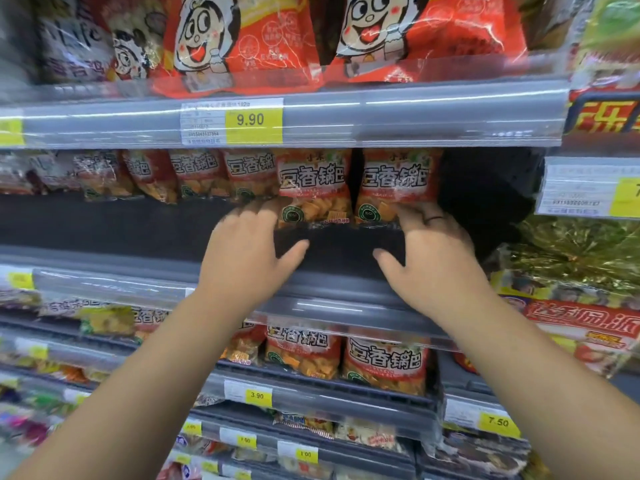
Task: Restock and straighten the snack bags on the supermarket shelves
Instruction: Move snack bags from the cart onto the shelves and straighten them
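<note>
On the middle shelf [138,226] a row of red-and-orange snack bags stands upright at the back. Both my hands reach in to the two bags at the right end of that row. My left hand [249,251] has its fingertips against the lower left edge of the left bag [313,188], thumb spread apart below it. My right hand [433,258] lies with its fingers on the bottom right corner of the right bag [398,185], thumb pointing left. Neither hand wraps round a bag. A dark gap separates the two bags.
Large red bags [242,39] with a cartoon face fill the shelf above, over a 9.90 price tag [252,121]. More of the same red snack bags [384,365] sit on the shelf below. Right of the row is a dark gap [485,195]. Gold-green packs [581,251] are at right.
</note>
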